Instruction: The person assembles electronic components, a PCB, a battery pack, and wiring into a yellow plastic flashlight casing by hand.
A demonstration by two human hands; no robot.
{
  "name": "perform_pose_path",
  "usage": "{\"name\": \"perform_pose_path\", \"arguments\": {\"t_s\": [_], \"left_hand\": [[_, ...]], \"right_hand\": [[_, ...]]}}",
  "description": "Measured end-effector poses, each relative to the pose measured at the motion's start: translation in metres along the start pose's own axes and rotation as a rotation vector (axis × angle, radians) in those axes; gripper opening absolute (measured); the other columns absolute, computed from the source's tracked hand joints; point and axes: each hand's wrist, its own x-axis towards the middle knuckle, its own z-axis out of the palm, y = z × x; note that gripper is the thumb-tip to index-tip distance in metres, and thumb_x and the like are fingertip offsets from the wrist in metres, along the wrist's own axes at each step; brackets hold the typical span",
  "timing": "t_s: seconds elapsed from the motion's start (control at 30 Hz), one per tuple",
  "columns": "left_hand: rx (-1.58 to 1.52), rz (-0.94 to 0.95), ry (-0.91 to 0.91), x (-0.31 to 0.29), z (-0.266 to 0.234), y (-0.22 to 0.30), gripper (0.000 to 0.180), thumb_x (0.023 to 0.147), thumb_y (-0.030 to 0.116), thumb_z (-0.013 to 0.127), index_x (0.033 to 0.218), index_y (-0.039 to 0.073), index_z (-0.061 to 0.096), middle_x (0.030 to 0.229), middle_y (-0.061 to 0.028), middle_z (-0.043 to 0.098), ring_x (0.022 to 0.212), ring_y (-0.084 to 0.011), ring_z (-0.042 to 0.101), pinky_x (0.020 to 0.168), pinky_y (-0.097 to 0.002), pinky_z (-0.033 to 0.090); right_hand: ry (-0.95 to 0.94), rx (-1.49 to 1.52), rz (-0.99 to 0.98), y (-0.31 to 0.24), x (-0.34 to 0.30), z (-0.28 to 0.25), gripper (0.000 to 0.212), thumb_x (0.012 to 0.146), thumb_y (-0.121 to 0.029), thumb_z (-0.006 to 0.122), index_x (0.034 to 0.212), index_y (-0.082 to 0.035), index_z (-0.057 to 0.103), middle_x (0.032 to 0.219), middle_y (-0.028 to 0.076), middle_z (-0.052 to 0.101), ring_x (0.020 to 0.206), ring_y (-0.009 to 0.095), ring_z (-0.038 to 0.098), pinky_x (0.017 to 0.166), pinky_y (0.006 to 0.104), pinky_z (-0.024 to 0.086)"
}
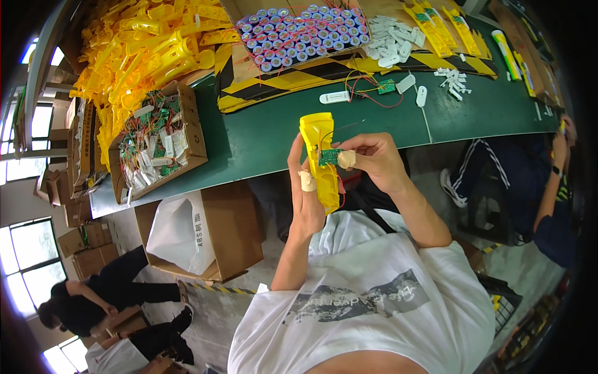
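Observation:
My left hand (305, 202) is wrapped round a long yellow plastic housing half (318, 128), held upright with its hollow side showing. Between the fingertips of my right hand (377, 161) is a small green circuit board (328, 157), pressed against the middle of the housing. Tape covers a finger on each hand. Thin wires run from the board along the housing; where they end I cannot make out. On the bench beyond lie a wired circuit board (387, 86) and a white plastic cover (334, 97).
Yellow housings (149, 50) are heaped at the far left, behind a carton of wired boards (193, 128). A box of purple battery cells (299, 37) stands at the back, beside white covers (395, 40). A co-worker's arm (551, 181) is at the right.

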Motion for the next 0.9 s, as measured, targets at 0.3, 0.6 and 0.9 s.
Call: {"name": "perform_pose_path", "arguments": {"t_s": [0.3, 0.6, 0.9], "left_hand": [[-0.048, -0.074, 0.004, -0.001, -0.004, -0.007, 0.070, 0.102, 0.054, 0.032, 0.152, 0.006, 0.018, 0.109, -0.0168, 0.061, 0.063, -0.0192, 0.064, 0.054, -0.0284, 0.054], [0.029, -0.122, 0.035, 0.005, 0.005, -0.003, 0.045, 0.105, 0.034, 0.038, 0.138, 0.003, 0.035, 0.099, -0.0158, 0.063, 0.063, -0.0209, 0.066, 0.052, -0.0296, 0.055], [-0.063, -0.130, 0.072, 0.002, 0.014, 0.000, 0.039, 0.105, 0.030, 0.036, 0.134, 0.003, 0.036, 0.093, -0.0170, 0.063, 0.058, -0.0200, 0.065, 0.047, -0.0291, 0.054]], "right_hand": [[0.055, -0.058, -0.043, 0.001, 0.004, 0.002, 0.016, 0.086, -0.004, 0.073, 0.100, 0.004, 0.072, 0.086, 0.008, 0.072, 0.076, 0.010, 0.068, 0.071, 0.0234, 0.056], [0.124, -0.098, -0.042, 0.003, 0.000, 0.000, 0.018, 0.085, -0.003, 0.074, 0.101, 0.004, 0.071, 0.087, 0.009, 0.072, 0.078, 0.010, 0.068, 0.073, 0.0232, 0.055], [0.023, 0.235, -0.021, 0.012, -0.002, 0.001, 0.035, 0.089, -0.007, 0.071, 0.120, 0.004, 0.060, 0.108, 0.011, 0.068, 0.087, 0.011, 0.066, 0.076, 0.0246, 0.055]]}}
